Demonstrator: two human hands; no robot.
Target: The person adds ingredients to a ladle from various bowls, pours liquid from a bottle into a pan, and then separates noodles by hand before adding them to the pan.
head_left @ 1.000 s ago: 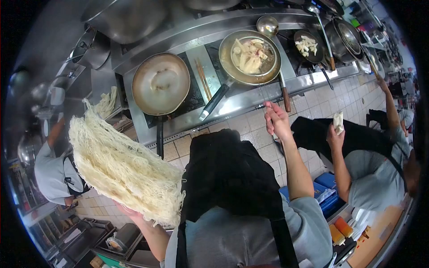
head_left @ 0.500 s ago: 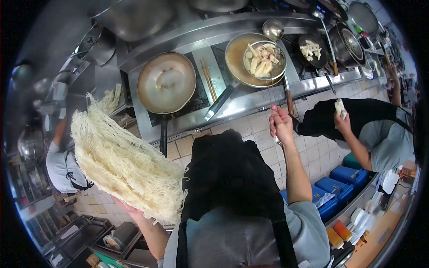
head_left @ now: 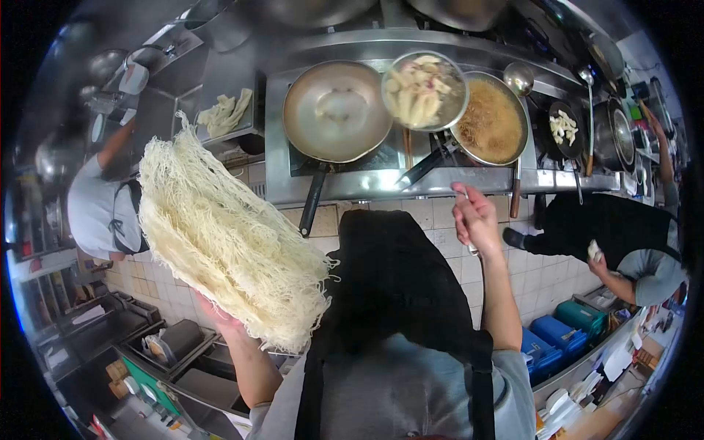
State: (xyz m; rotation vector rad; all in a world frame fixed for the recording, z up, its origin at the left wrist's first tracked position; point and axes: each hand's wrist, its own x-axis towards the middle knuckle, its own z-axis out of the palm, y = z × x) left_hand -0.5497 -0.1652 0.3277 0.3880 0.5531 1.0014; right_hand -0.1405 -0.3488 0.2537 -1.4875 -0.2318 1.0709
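Note:
My left hand (head_left: 222, 314) supports a large bundle of dry, pale rice noodles (head_left: 235, 235) from beneath; most of its fingers are hidden under the mass. Wrapped round the thin metal handle of a skimmer (head_left: 451, 111) is my right hand (head_left: 477, 221). The skimmer's basket carries pale, stick-shaped food pieces (head_left: 418, 95), some reddish, and is blurred. It hangs over the stove, left of a pan of brown bubbling liquid, apparently oil (head_left: 490, 121). A wide pan (head_left: 337, 106) with a black handle sits on the left burner.
A ladle (head_left: 518, 77) lies behind the oil pan. Further right stands a small dark pan with white pieces (head_left: 563, 126). A cloth (head_left: 226, 114) lies at the stove's left. One person (head_left: 103, 209) is on the left; another (head_left: 609, 235) on the right holds something white.
The skimmer with the food has risen out of the oil pan and shifted left, uncovering the liquid. My view has turned, so the stove appears further right. The noodles stay on my left hand.

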